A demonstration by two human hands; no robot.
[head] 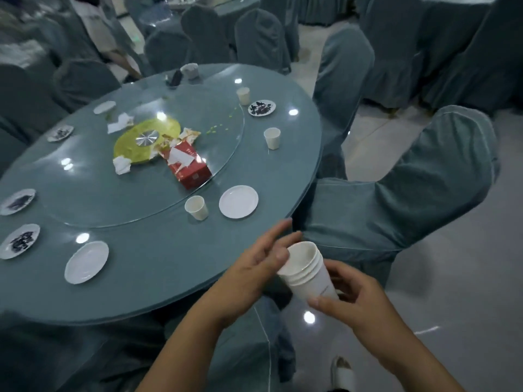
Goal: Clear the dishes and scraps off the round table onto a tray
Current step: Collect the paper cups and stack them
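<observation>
My right hand (351,295) grips a stack of nested white paper cups (307,268), tilted, just off the near edge of the round table (158,267). My left hand (260,261) lies beside the stack with straight fingers, its thumb on the rim. Single paper cups stand on the table: one (197,207) close by, one (272,138) at the right, one (243,95) farther back. Empty white saucers (238,201) (86,262) lie near me. Saucers with dark scraps (262,107) (19,240) sit around the rim. No tray is in view.
A glass turntable (93,199) carries a red tissue box (189,165), crumpled tissues (122,164) and green scraps (214,129). Covered chairs (396,199) ring the table; one stands right next to my hands. A person (99,32) is at the far left.
</observation>
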